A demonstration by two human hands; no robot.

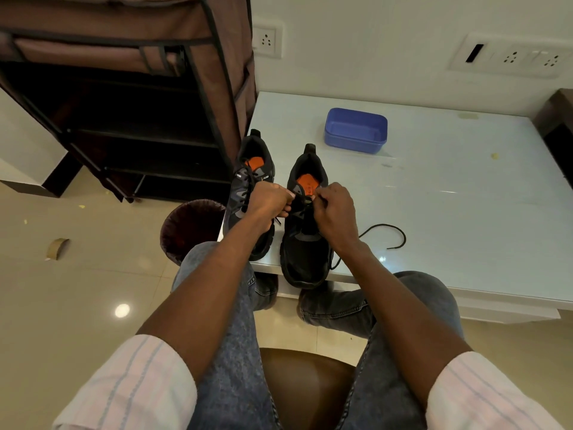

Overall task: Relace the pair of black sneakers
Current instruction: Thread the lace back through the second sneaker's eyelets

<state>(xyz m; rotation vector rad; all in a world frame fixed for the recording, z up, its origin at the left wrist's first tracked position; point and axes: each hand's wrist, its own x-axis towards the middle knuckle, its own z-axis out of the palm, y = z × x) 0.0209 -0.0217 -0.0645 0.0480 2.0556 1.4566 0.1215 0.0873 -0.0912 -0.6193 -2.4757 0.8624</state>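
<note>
Two black sneakers with orange insoles stand side by side near the front left corner of the white table (pixel 449 193), toes toward me. The left sneaker (pixel 248 181) has its lace threaded. Over the upper eyelets of the right sneaker (pixel 305 252), my left hand (pixel 268 201) and my right hand (pixel 333 212) each pinch a piece of the black lace (pixel 393 234). The lace's free end curls on the table to the right of that shoe. The eyelets under my fingers are hidden.
A blue plastic tub (pixel 356 130) sits on the table behind the shoes. A brown fabric shoe rack (pixel 130 97) stands at the left, a dark waste bin (pixel 189 228) beside my knee, a tape roll (pixel 57 248) on the floor.
</note>
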